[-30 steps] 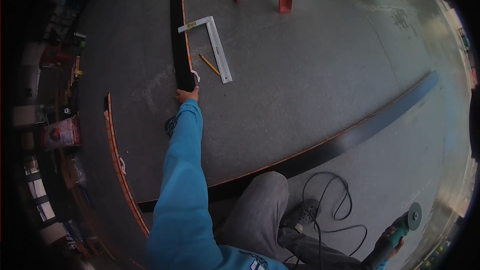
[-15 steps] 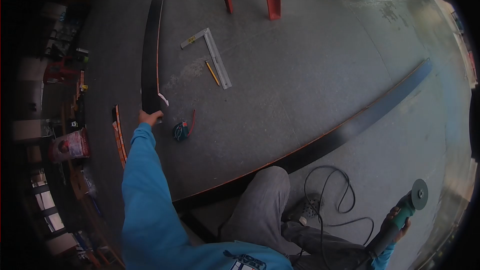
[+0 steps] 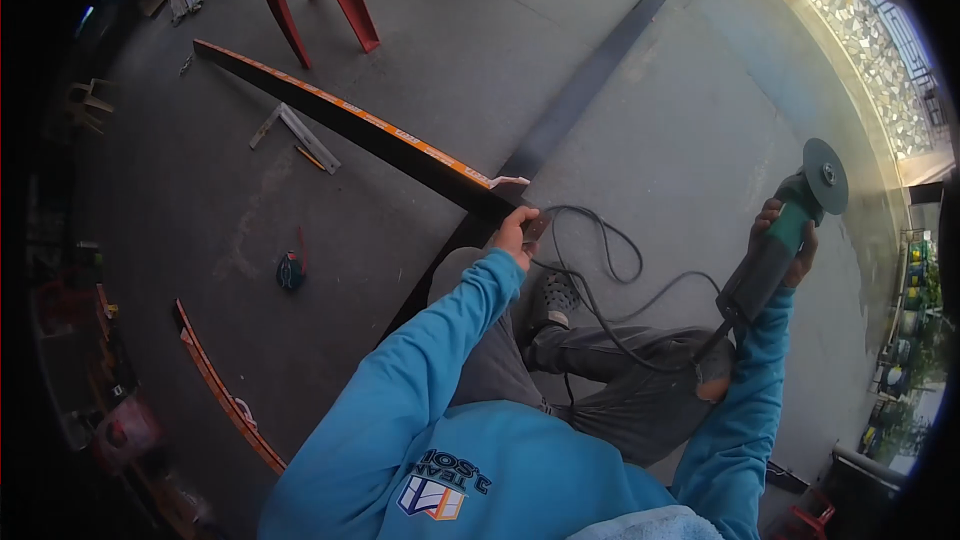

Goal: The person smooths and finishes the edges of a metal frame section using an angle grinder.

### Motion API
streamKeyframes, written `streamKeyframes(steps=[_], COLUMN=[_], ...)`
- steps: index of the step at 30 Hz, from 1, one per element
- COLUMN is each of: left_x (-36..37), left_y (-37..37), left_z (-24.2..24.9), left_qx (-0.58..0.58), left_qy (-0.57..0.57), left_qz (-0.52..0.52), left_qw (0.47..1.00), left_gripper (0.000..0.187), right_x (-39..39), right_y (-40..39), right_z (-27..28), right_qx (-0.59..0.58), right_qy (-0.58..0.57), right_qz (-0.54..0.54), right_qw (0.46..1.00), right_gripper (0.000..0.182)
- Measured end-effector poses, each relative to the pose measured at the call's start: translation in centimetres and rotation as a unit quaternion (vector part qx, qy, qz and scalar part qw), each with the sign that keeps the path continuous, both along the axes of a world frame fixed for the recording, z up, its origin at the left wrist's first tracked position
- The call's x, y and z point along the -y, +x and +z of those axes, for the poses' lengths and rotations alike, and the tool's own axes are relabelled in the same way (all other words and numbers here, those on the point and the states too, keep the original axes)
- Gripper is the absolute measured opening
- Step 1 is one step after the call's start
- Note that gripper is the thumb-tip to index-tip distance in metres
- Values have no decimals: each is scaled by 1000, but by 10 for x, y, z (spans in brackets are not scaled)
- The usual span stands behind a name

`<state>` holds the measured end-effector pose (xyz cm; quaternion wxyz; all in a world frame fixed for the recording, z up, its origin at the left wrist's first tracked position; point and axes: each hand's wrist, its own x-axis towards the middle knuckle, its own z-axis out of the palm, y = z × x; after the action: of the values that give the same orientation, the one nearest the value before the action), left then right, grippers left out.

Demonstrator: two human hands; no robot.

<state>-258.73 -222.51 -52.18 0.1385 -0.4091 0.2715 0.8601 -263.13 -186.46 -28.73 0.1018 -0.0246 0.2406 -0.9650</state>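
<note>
Head view: the person's left grip clasps the near end of a long black bar with an orange-patterned edge. Right of the bar, the right grip is wrapped around a green angle grinder. Left of the bar, a metal square, pencil and tape measure lie on the floor.

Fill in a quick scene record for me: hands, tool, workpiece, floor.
Left hand: grips near end of black bar
Right hand: holds green grinder
Grinder disc: apart from the bar
Bar edge: orange printed strip
Floor: square, pencil, tape measure, second dark bar partly hidden behind held bar
Red chair: beyond the held bar
</note>
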Motion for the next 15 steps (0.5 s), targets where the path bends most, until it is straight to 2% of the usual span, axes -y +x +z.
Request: streamKeyframes(steps=[2, 5, 6, 7, 8, 9, 10, 12, 13, 14, 15], left_x=[-49, -102, -105, -106, -107, -111, -121, -157, -166, -177, -186], left_y=[-17, -30, -29, -29, -27, -20, -15, -2, 4, 6, 8], left_z=[-23, -56, -64, -68, -72, -76, -79, -97, -106, -113, -118], left_qx=[7, 41, 40, 44, 50, 61, 47, 52, 41, 30, 5], left_qy=[-2, -40, -35, -39, -47, -45, -16, 14, 41, 71, 106], left_qz=[-29, -14, -41, -50, -59, -67, -49, -48, -45, -38, -61], left_qw=[1000, 998, 998, 997, 996, 995, 998, 997, 997, 996, 992], left_gripper=[28, 31, 33, 37, 41, 41, 38, 34, 25, 17, 12], right_x=[-43, -138, -187, -250, -270, -322, -362, -416, -439, -444, -422], right_y=[22, 62, 82, 107, 140, 174, 210, 284, 328, 352, 372], right_z=[33, 105, 126, 150, 175, 202, 223, 230, 233, 228, 211], right_qx=[-48, -56, -45, 1, 35, 53, 14, 49, 93, 68, 109], right_qy=[169, 441, 505, 561, 687, 773, 848, 893, 925, 951, 932], right_qz=[-85, -198, -219, -168, -279, -246, -185, -212, -211, -194, -255], right_qw=[981, 874, 834, 810, 670, 583, 496, 395, 302, 233, 235], right_gripper=[53, 49, 48, 46, 44, 42, 44, 64, 69, 75, 76])
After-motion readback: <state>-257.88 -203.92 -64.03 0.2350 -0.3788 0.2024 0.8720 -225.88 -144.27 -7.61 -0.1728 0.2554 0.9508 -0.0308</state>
